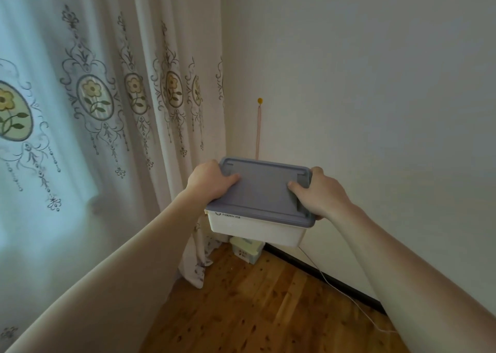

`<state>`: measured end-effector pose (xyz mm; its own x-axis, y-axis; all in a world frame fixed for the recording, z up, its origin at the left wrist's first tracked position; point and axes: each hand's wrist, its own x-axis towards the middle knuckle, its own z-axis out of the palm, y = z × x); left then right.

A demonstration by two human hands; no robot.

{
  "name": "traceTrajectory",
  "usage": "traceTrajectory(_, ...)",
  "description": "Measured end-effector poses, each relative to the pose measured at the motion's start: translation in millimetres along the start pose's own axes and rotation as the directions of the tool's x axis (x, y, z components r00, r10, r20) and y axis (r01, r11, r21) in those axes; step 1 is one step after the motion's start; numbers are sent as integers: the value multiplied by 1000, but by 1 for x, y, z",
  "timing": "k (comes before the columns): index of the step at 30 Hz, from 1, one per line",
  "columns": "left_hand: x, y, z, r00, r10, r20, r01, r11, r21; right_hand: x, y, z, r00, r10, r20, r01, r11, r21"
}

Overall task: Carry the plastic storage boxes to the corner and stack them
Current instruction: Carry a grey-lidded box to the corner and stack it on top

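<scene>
I hold a white plastic storage box [255, 230] with a blue-grey lid [261, 191] out in front of me, above the floor near the room's corner. My left hand [210, 182] grips its left side, thumb on the lid. My right hand [320, 193] grips the right side the same way. Below the held box, on the floor in the corner, part of another pale box [247, 248] shows; most of it is hidden.
A patterned curtain [107, 124] hangs along the left. A white wall [375, 111] stands on the right, with a yellow hook and pink cord [259, 127]. A white cable [341, 291] runs along the dark baseboard over the wooden floor [255, 312].
</scene>
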<state>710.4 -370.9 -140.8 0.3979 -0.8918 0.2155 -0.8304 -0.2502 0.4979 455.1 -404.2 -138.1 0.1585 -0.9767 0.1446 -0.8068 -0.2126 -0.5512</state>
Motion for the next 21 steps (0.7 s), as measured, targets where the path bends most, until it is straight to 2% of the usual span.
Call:
traceTrajectory(10,90,16,63,1000,-7,20,6,999,43,108,34,21,999,3,32,-2,1000,-12)
traceTrajectory(21,210,-26,112,995,19,97,-23,999,42,207,25,86,994,82,68,-84,996,21)
